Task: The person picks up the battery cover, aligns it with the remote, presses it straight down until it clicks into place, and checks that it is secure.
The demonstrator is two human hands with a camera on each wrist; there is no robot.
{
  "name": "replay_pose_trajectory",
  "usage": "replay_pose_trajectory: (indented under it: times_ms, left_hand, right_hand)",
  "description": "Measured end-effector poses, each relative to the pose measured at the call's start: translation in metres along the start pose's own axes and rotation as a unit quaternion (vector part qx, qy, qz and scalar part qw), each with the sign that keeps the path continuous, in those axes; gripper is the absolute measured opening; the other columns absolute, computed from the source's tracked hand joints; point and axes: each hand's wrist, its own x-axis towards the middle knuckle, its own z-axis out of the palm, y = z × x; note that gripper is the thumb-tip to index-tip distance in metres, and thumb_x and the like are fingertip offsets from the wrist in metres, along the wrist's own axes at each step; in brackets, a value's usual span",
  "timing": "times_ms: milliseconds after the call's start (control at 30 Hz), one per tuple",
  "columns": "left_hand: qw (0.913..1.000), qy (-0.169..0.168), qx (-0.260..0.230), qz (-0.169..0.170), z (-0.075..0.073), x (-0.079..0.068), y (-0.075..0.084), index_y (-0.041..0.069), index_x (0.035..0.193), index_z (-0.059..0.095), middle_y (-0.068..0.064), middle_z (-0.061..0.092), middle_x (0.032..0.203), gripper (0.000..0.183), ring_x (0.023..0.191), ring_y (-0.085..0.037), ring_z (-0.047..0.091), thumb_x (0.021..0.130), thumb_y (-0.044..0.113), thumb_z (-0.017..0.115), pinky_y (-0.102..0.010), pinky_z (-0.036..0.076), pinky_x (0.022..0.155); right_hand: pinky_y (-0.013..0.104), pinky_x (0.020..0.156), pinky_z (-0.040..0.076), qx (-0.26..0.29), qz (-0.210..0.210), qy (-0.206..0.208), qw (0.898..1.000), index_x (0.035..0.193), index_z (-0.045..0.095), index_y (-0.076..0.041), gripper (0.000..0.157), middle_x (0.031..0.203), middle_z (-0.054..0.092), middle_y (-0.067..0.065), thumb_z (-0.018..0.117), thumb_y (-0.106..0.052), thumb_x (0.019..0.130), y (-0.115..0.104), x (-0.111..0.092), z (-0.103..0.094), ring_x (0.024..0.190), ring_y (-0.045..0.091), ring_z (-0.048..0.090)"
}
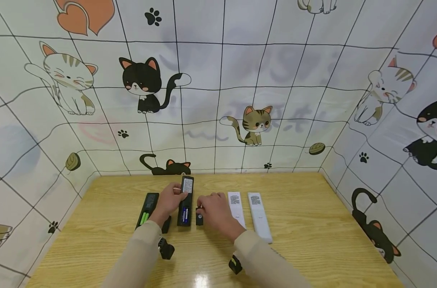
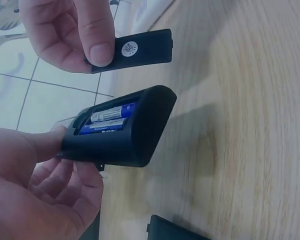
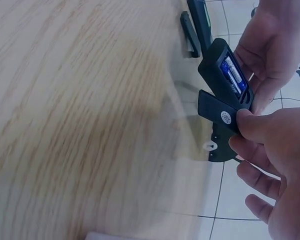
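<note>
My left hand [image 1: 169, 202] grips a black remote control [image 1: 187, 200] by its sides, back face up. Two blue-and-white batteries [image 2: 107, 119] lie side by side in its uncovered battery compartment. Between thumb and fingers, my right hand [image 1: 216, 212] pinches a black battery cover [image 2: 145, 50] with a round white sticker. The cover is held just to the right of the remote, apart from it in the left wrist view. Left of my left hand lies a second black remote [image 1: 150, 204] with green batteries [image 1: 144, 218] showing, and another black cover [image 1: 166, 225] rests beside it.
To the right, two white remotes [image 1: 235, 206] [image 1: 259, 214] lie face down on the wooden table [image 1: 312, 240]. A cloth printed with cats [image 1: 150, 86] hangs behind the table and along both sides. Each wrist carries a small black camera [image 1: 166, 249].
</note>
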Motion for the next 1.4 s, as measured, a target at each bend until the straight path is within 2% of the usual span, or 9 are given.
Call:
replay_pose_trajectory:
  times_ms: [167, 300, 400, 567, 800, 967, 1133, 1400]
  left_hand:
    - [0.9996, -0.009, -0.024, 0.009, 0.004, -0.003, 0.007, 0.005, 0.125, 0.053, -0.021, 0.062, 0.124, 0.036, 0.104, -0.029, 0.064, 0.094, 0.02, 0.065, -0.04, 0.051, 0.083]
    - [0.9987, -0.018, -0.046, 0.007, 0.008, -0.005, 0.009, 0.005, 0.124, 0.052, -0.022, 0.062, 0.123, 0.035, 0.099, -0.027, 0.064, 0.094, 0.017, 0.064, -0.034, 0.051, 0.076]
    - [0.9974, -0.023, -0.068, 0.002, 0.013, -0.007, 0.008, 0.005, 0.124, 0.051, -0.02, 0.062, 0.12, 0.033, 0.09, -0.023, 0.063, 0.095, 0.016, 0.064, -0.029, 0.05, 0.07]
    - [0.9938, -0.028, -0.107, -0.002, 0.021, -0.008, 0.008, 0.004, 0.124, 0.05, -0.022, 0.062, 0.119, 0.033, 0.085, -0.019, 0.064, 0.095, 0.012, 0.063, -0.032, 0.053, 0.068]
    - [0.9902, -0.039, -0.134, -0.003, 0.037, -0.012, 0.011, 0.004, 0.125, 0.049, -0.023, 0.061, 0.123, 0.033, 0.088, -0.02, 0.065, 0.095, 0.011, 0.062, -0.033, 0.055, 0.07]
    - [0.9881, -0.05, -0.146, 0.003, 0.049, -0.014, 0.013, 0.004, 0.126, 0.048, -0.023, 0.06, 0.125, 0.034, 0.09, -0.021, 0.065, 0.096, 0.012, 0.061, -0.036, 0.055, 0.072]
    - [0.9857, -0.054, -0.159, 0.01, 0.063, -0.013, 0.015, 0.003, 0.126, 0.048, -0.023, 0.061, 0.123, 0.034, 0.088, -0.019, 0.065, 0.096, 0.012, 0.061, -0.034, 0.055, 0.07]
    - [0.9811, -0.063, -0.182, 0.017, 0.081, -0.014, 0.021, 0.001, 0.124, 0.05, -0.022, 0.064, 0.116, 0.032, 0.081, -0.015, 0.064, 0.095, 0.009, 0.062, -0.031, 0.053, 0.065]
  right_hand:
    - [0.039, 0.089, 0.044, -0.001, 0.003, -0.001, 1.0, 0.098, 0.069, -0.026, 0.014, 0.081, 0.068, -0.014, 0.069, -0.038, 0.09, 0.005, -0.003, -0.004, 0.078, 0.011, 0.054]
    - [0.039, 0.088, 0.044, 0.011, -0.006, 0.016, 1.0, 0.105, 0.066, -0.025, 0.016, 0.078, 0.066, -0.012, 0.069, -0.033, 0.091, 0.012, -0.007, -0.003, 0.077, 0.011, 0.056]
    - [0.04, 0.089, 0.045, 0.014, -0.018, 0.03, 0.999, 0.106, 0.066, -0.025, 0.013, 0.081, 0.069, -0.012, 0.066, -0.028, 0.093, 0.018, -0.012, -0.002, 0.078, 0.012, 0.058]
    - [0.042, 0.087, 0.046, 0.017, -0.025, 0.038, 0.999, 0.099, 0.067, -0.026, 0.012, 0.085, 0.07, -0.011, 0.06, -0.018, 0.093, 0.029, -0.019, -0.007, 0.076, 0.011, 0.059]
    - [0.042, 0.088, 0.045, 0.013, -0.012, 0.043, 0.999, 0.097, 0.072, -0.025, 0.009, 0.081, 0.07, -0.012, 0.064, -0.024, 0.093, 0.045, -0.028, -0.02, 0.074, 0.009, 0.059]
    - [0.045, 0.089, 0.044, 0.03, 0.001, 0.042, 0.999, 0.1, 0.072, -0.022, 0.014, 0.078, 0.069, -0.011, 0.07, -0.032, 0.09, 0.057, -0.036, -0.028, 0.074, 0.01, 0.058]
    - [0.044, 0.092, 0.042, 0.036, 0.025, 0.028, 0.999, 0.102, 0.071, -0.021, 0.022, 0.079, 0.07, -0.011, 0.074, -0.035, 0.085, 0.068, -0.042, -0.033, 0.08, 0.011, 0.061]
    - [0.048, 0.102, 0.038, 0.04, 0.059, -0.004, 0.997, 0.106, 0.072, -0.02, 0.025, 0.081, 0.071, -0.01, 0.075, -0.032, 0.085, 0.078, -0.05, -0.041, 0.089, 0.016, 0.061]
